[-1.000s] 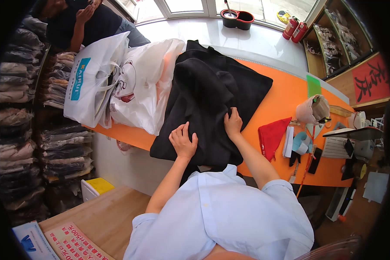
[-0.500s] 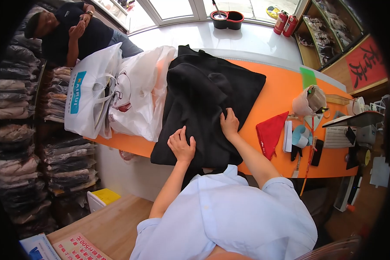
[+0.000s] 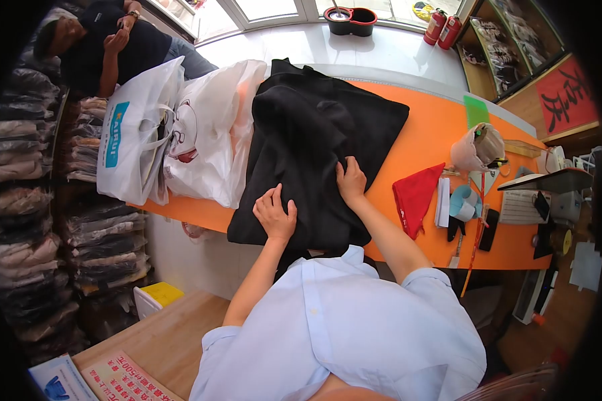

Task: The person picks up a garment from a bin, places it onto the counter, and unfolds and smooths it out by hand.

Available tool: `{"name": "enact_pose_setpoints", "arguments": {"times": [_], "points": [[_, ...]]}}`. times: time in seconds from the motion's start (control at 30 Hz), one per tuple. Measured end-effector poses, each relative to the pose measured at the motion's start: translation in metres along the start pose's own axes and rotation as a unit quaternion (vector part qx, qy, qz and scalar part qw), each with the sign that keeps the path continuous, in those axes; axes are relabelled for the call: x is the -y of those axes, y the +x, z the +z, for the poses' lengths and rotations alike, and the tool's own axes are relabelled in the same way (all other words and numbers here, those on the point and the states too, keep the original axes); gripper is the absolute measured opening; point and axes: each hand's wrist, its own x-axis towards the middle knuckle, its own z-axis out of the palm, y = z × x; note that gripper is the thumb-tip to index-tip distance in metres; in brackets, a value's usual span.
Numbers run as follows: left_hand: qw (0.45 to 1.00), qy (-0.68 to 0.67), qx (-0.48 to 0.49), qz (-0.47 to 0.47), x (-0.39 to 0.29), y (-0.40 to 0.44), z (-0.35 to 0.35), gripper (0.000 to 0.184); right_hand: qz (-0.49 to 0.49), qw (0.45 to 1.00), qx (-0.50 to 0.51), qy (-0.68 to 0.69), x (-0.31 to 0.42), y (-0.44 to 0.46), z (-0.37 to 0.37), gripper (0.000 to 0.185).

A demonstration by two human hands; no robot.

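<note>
Black cloth (image 3: 314, 120) lies rumpled across the orange table. My left hand (image 3: 275, 215) rests flat on its lower left part, with the fingers spread. Farther right, my right hand (image 3: 350, 180) lies on the same cloth, palm down, its thumb and fingers apart. Neither hand grips anything visible. Two white plastic bags, one with a blue label (image 3: 137, 134) and one with a printed drawing (image 3: 214, 134), stand left of the cloth. A red cloth (image 3: 416, 198) lies to the right of my right hand.
The orange table (image 3: 441, 134) also bears a pale pouch (image 3: 476, 147), blue tape rolls (image 3: 464, 202), a dark phone (image 3: 488, 230) and a keyboard (image 3: 525, 207). Bagged garments (image 3: 107, 244) fill shelves at left. Another person (image 3: 114, 40) is beyond the bags.
The view has shifted, bringing more of the other person into sight than in the oldest frame. My hands stay on the black cloth in nearly the same places.
</note>
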Motion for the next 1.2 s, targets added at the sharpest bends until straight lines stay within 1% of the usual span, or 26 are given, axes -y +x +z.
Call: {"name": "enact_pose_setpoints", "arguments": {"times": [0.13, 0.33, 0.5, 0.9, 1.03, 1.2], "points": [[1.000, 0.010, 0.012, 0.008, 0.0018, 0.0044, -0.0009, 0.048, 0.006, 1.000, -0.015, 0.007, 0.0002, -0.0028, 0.0029, 0.029], [1.000, -0.001, 0.022, -0.006, 0.0012, -0.0001, -0.0031, 0.048, 0.008, 1.000, -0.001, 0.012, -0.0010, -0.0028, 0.0028, 0.030], [1.000, -0.006, 0.007, -0.003, 0.0007, 0.0014, -0.0021, 0.048, -0.007, 1.000, 0.003, 0.002, -0.0038, -0.0006, 0.0044, 0.029], [1.000, 0.021, 0.016, 0.011, 0.0032, 0.0016, 0.0008, 0.048, 0.000, 1.000, -0.014, 0.013, 0.0006, -0.0007, 0.0003, 0.029], [1.000, 0.014, 0.008, 0.003, 0.0025, -0.0011, 0.0008, 0.048, 0.002, 1.000, -0.004, -0.008, 0.0007, -0.0026, 0.0000, 0.029], [1.000, 0.000, 0.008, -0.001, 0.0019, 0.0005, -0.0016, 0.047, -0.009, 1.000, 0.007, 0.000, -0.0042, -0.0011, 0.0018, 0.029]]}}
